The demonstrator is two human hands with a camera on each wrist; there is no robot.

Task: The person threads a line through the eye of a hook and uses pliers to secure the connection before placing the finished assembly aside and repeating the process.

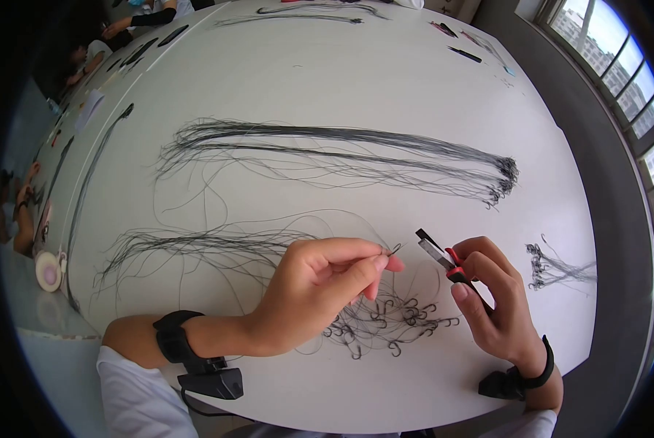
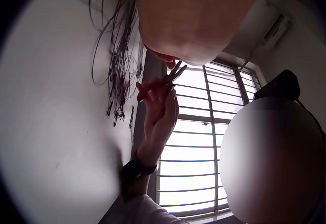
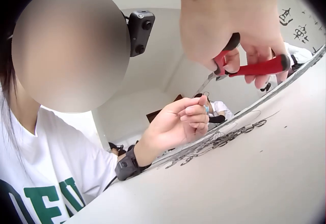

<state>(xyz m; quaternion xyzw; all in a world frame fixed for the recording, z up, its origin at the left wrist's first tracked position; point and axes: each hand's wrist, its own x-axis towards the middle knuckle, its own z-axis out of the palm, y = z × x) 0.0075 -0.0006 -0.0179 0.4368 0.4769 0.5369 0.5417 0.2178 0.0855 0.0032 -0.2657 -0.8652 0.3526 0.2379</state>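
My left hand (image 1: pixel 308 296) pinches a small dark fish hook (image 1: pixel 395 249) between thumb and forefinger, with thin line trailing from it. Just to the right, my right hand (image 1: pixel 496 306) grips red-and-black handled pliers (image 1: pixel 454 273). Their jaws are spread and point toward the hook, a short gap away from it. In the right wrist view the fingers curl round the red handles (image 3: pixel 257 68). Under the left hand lies a tangle of black fish hooks (image 1: pixel 374 314) on fine dark lines, partly hidden by that hand.
Farther back on the white table (image 1: pixel 327 80) stretches a long bundle of hooked lines (image 1: pixel 327 135). A smaller hook bundle (image 1: pixel 542 266) lies at the right edge. Beyond are a black pen-like tool (image 1: pixel 465 55) and a white tape roll (image 1: pixel 48 271) at left. Other people sit at upper left.
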